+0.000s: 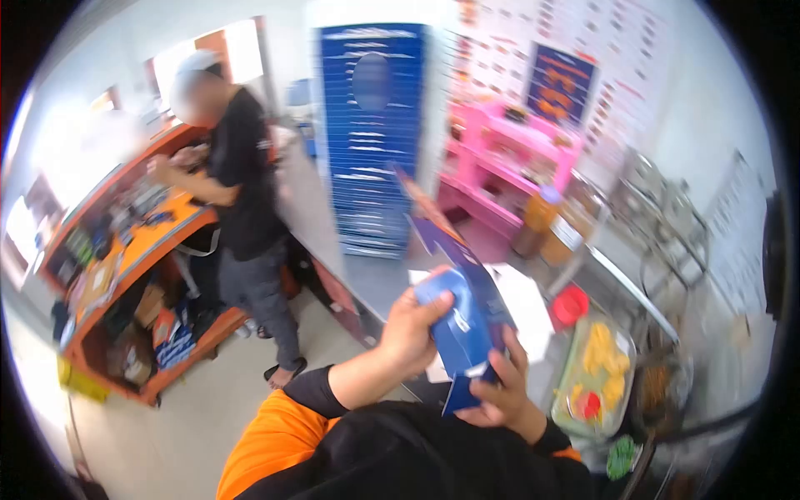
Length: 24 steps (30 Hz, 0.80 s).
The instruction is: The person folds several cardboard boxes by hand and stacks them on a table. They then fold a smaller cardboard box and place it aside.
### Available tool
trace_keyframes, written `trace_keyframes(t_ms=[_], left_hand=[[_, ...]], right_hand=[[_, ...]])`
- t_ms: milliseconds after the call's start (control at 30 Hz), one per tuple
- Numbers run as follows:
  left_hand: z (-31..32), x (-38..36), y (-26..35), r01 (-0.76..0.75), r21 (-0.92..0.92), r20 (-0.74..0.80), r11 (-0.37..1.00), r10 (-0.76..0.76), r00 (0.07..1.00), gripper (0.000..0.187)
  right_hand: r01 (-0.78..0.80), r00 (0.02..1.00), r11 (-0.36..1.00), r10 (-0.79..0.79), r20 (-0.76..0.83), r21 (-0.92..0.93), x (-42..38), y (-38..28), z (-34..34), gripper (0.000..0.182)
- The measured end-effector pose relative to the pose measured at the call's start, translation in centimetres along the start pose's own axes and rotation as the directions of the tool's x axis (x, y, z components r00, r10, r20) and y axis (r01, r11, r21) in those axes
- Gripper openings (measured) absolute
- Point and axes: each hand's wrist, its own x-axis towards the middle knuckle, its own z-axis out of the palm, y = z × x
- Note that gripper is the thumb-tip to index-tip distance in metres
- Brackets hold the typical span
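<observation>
Both hands are around a blue cardboard box (460, 340), partly folded, in front of my chest. My left hand (410, 332) grips its left side, with the thumb pressed on the blue panel. Lower down, my right hand (502, 385) holds the right side near a folded flap. An orange and dark blue lid panel (446, 227) rises from the box, pointing away from me. White sheets (525, 304) lie on the counter behind the box. Past them stands a tall stack of blue flat boxes (372, 142).
A pink shelf (504, 158) and jars with brown contents (550, 225) stand at the back right. Right of me are a red cup (571, 306), a tray (560, 404) of yellow food and a metal rack (667, 221). A person (242, 183) stands left by an orange counter (171, 229).
</observation>
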Motion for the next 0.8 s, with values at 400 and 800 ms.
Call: trace_keyframes(t_ms=[400, 800], left_hand=[[-8.5, -13.0, 7.9, -0.449, 0.371, -0.05, 0.813, 0.5, 0.865, 0.028], [-14.2, -23.2, 12.2, -0.397, 0.25, -0.254, 0.883, 0.455, 0.854, 0.025]], right_hand=[[0.021, 0.994, 0.953, 0.012, -0.105, 0.303, 8.8, -5.4, 14.2, 0.058], [-0.07, 0.997, 0.883, 0.044, 0.066, 0.464, 9.1, -15.1, 25.5, 0.045]])
